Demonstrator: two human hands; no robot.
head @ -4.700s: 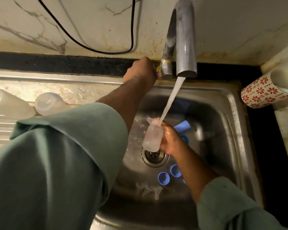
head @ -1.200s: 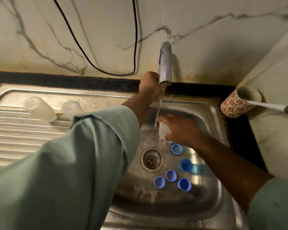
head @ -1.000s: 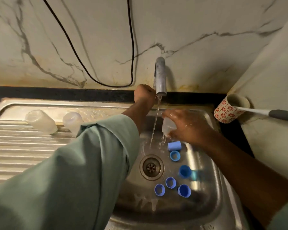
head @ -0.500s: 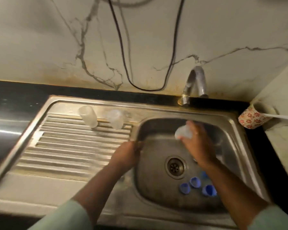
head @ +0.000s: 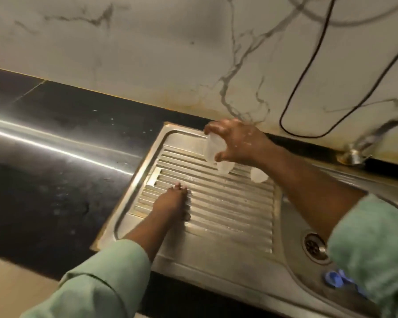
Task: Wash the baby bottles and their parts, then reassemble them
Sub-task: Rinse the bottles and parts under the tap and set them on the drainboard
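Observation:
My right hand grips a clear baby bottle from above, holding it at the far end of the ribbed steel drainboard. Two more clear bottles lie on the drainboard just to its right, partly hidden by my right forearm. My left hand rests flat on the drainboard ridges with straight fingers and holds nothing. Blue bottle parts lie in the sink basin at the lower right, partly covered by my sleeve.
The tap stands at the back right, and no water shows. The sink drain shows beside my right sleeve. A black cable hangs down the marble wall. Dark countertop stretches to the left of the drainboard.
My right hand carried the bottle from the basin leftward over the drainboard, next to the other two. My left hand moved from the basin rim onto the ridges. The view swung left.

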